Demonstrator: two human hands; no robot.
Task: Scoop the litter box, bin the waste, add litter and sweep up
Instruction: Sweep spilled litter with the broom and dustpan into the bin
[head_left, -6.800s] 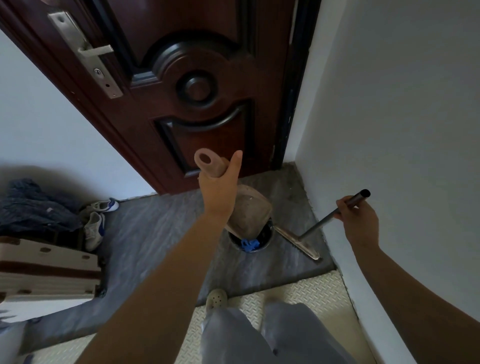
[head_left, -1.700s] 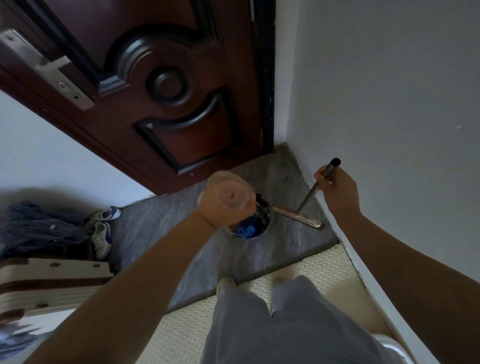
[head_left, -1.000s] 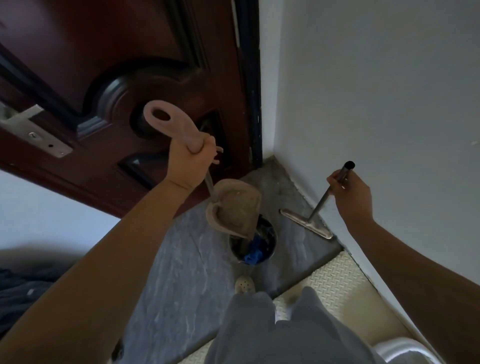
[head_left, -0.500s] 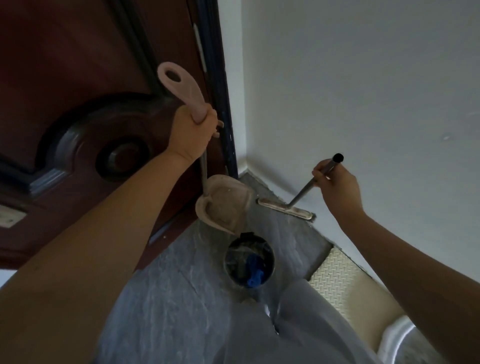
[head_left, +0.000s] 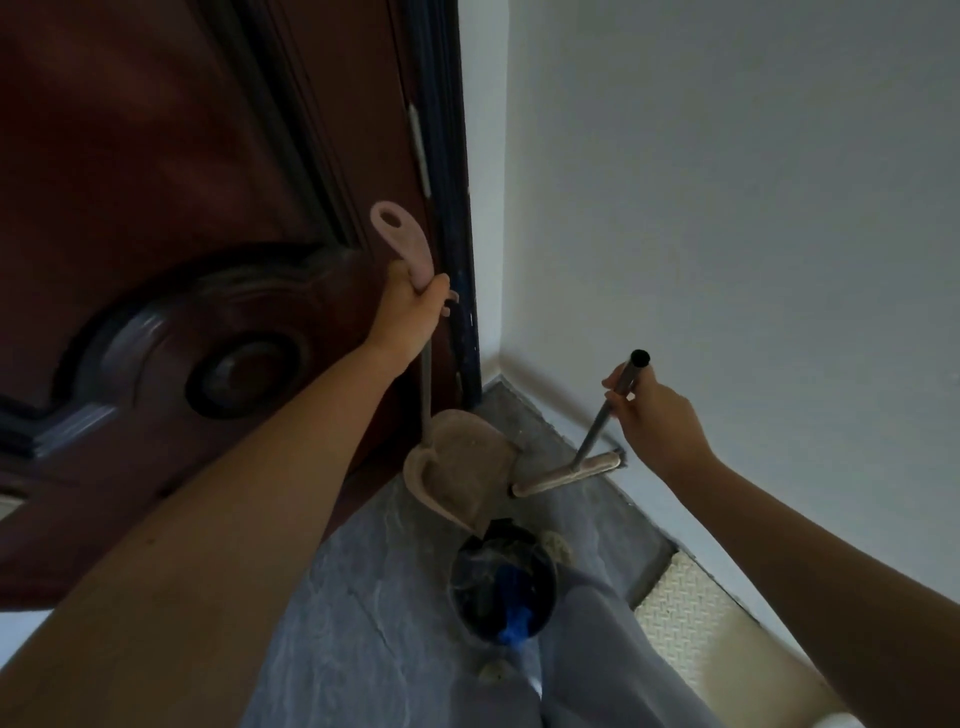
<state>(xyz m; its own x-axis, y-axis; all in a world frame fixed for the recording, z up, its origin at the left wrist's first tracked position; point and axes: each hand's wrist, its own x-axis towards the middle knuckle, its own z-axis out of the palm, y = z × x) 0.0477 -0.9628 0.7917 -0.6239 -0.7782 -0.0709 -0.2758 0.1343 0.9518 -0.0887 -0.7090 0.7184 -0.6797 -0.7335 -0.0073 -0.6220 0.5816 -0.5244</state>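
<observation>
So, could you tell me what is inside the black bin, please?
Inside the black bin, a blue item shows near the bottom; the rest is too dark to tell.

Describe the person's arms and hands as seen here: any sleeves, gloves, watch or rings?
Both arms are bare up to the frame edges: no sleeve shows on the left arm or the right arm. The left hand and right hand wear no gloves, and no watch, bracelet or ring is visible, though the dim light could hide a thin one. Below, grey trousers show.

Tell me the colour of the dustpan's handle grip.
Pale pink; the dustpan handle shows best in the head view.
</observation>
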